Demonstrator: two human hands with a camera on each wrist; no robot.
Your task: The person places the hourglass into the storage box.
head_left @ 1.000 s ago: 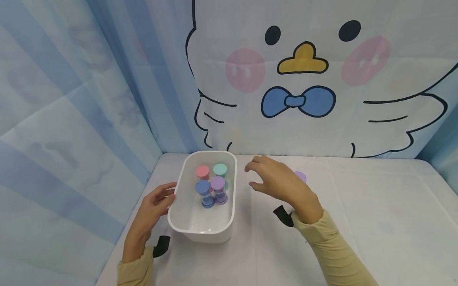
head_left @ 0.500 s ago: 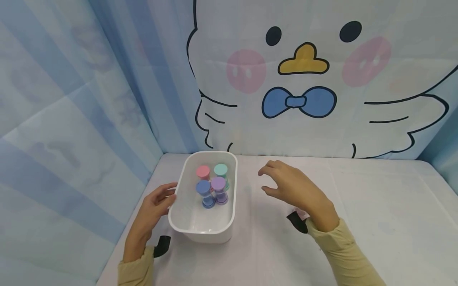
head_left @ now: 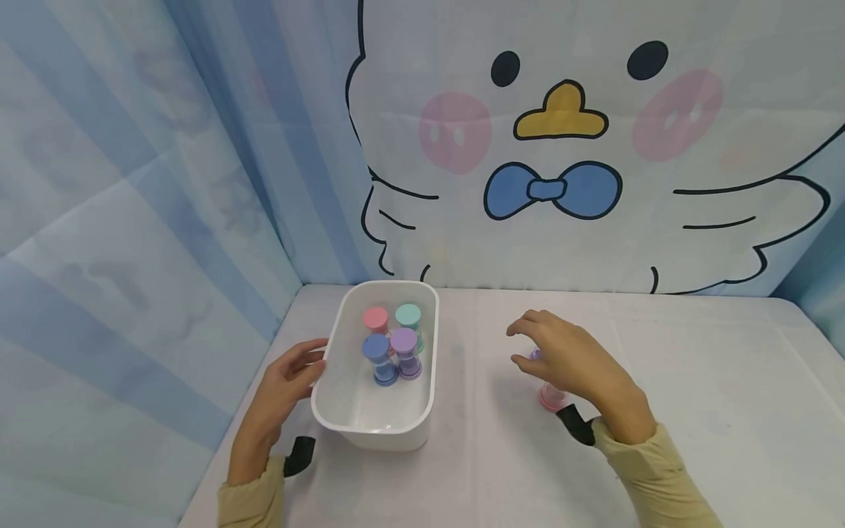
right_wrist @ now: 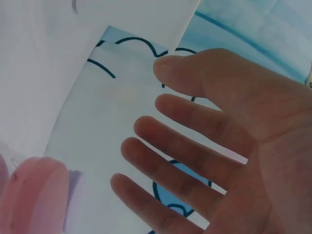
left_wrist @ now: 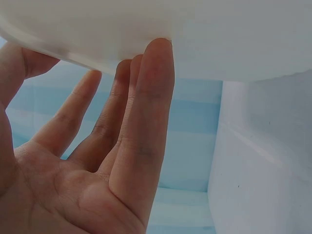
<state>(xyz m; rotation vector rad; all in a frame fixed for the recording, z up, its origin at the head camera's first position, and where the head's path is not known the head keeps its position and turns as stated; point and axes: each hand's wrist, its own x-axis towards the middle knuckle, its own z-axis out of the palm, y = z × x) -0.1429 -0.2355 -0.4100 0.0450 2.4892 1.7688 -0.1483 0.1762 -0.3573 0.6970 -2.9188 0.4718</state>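
My left hand [head_left: 282,383] rests its fairly straight fingers against the left side of a white plastic tub [head_left: 389,438]. In the left wrist view the fingertips [left_wrist: 158,53] touch the tub's outer wall. Inside the tub stand sand timers: pink [head_left: 375,318], mint green [head_left: 408,315], blue [head_left: 378,349] and purple [head_left: 405,342]. My right hand [head_left: 574,359] hovers over the table to the right of the tub, fingers spread, nothing held. Beneath it show parts of a pink sand timer [head_left: 551,398] and a purple one [head_left: 535,353], mostly hidden by the hand.
A white cloth covers the table [head_left: 475,469]. Behind it hangs a curtain [head_left: 455,235] printed with a cartoon bird, and a blue-and-white curtain [head_left: 132,293] runs along the left side. In the right wrist view a pink timer cap [right_wrist: 36,195] is close by.
My right hand has moved right and toward me, away from the tub, and stays empty. The pink timer beneath it has come into view. The left hand and the tub have not moved.
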